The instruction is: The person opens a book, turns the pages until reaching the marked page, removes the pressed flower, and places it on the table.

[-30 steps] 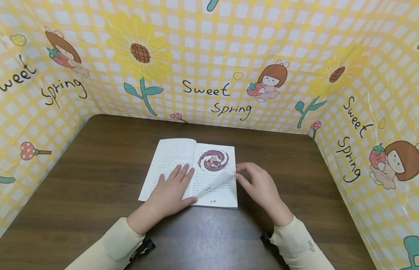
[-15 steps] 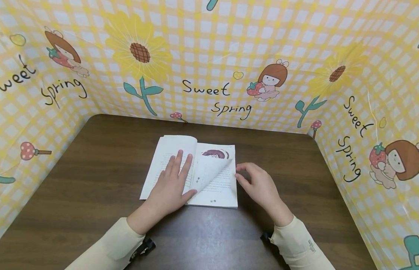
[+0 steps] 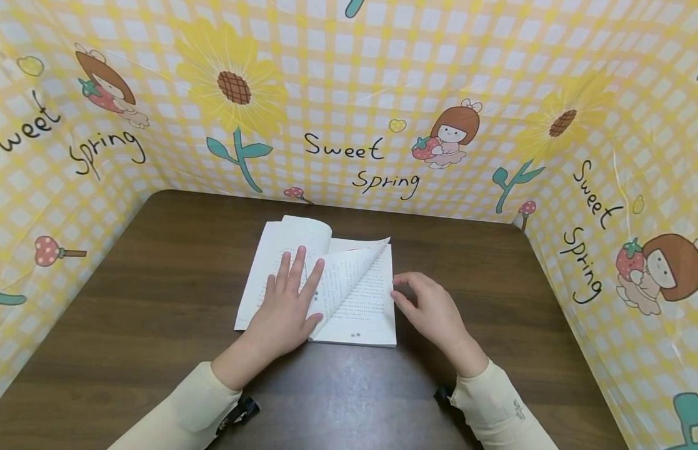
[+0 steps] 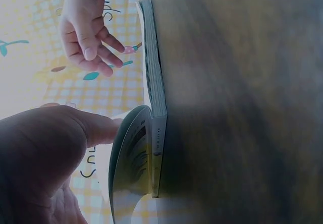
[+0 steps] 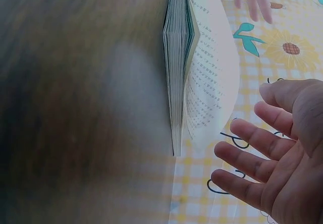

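An open paperback book point(image 3: 368, 328) lies on the brown table with printed pages up. A lifted leaf point(image 3: 340, 278) folds over diagonally across the right side, from the spine's near end to the far right corner. My left hand point(image 3: 284, 306) rests on the left pages with fingers spread, thumb by the spine and the curled leaf. Just beyond the book's right edge is my right hand point(image 3: 435, 312), fingers loosely bent. The right wrist view shows that hand point(image 5: 287, 153) holding nothing, its fingers apart. Most of the picture on the right page is hidden under the leaf.
The brown wooden table point(image 3: 157, 300) extends around the book. A yellow checked cloth point(image 3: 349, 81) with sunflowers and cartoon figures stands as a wall at the back and both sides. Black straps point(image 3: 239, 415) show at the sleeve cuffs.
The leaf has curled farther up and over, covering the swirl picture on the right page. My left hand has shifted farther up the page with fingers wider spread. My right hand has stayed nearly still.
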`<state>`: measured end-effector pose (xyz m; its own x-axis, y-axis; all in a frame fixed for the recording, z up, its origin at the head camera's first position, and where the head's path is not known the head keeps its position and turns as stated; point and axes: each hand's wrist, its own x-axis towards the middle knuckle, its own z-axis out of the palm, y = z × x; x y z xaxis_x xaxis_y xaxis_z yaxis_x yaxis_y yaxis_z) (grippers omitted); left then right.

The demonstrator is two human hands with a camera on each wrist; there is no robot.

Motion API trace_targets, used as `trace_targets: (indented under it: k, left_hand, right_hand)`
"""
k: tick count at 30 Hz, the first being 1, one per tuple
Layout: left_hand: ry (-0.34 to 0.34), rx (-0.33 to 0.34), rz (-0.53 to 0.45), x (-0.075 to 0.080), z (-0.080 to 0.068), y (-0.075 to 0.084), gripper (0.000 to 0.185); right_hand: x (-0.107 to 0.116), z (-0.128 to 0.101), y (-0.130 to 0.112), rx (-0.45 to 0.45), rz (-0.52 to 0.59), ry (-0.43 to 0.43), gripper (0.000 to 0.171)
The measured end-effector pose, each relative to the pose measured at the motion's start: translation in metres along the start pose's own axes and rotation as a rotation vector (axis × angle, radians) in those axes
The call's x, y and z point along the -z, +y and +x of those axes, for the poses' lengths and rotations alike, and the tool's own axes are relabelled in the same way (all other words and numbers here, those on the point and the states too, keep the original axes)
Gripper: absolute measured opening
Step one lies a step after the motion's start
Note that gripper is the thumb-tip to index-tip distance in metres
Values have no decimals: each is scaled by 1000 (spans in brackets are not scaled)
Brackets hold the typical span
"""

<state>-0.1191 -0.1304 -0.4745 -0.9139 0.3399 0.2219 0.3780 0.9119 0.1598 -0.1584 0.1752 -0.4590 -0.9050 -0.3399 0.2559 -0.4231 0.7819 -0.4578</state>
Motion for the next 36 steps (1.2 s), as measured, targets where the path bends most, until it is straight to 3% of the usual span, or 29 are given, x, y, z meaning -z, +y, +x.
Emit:
trace_targets:
  k: [5,17,36]
  left_hand:
    - [-28,-12,34,0,0,0,100]
    - [-28,-142,70,-1,0,-4,81]
    - [-145,-231,69,-1,-1,-5,65]
  right_hand:
    - [0,0,-1,-14,-6,-24,25]
    - [-2,0,-1,-15,-2,-40,24]
    - [-3,0,-1,20,1,-97,23]
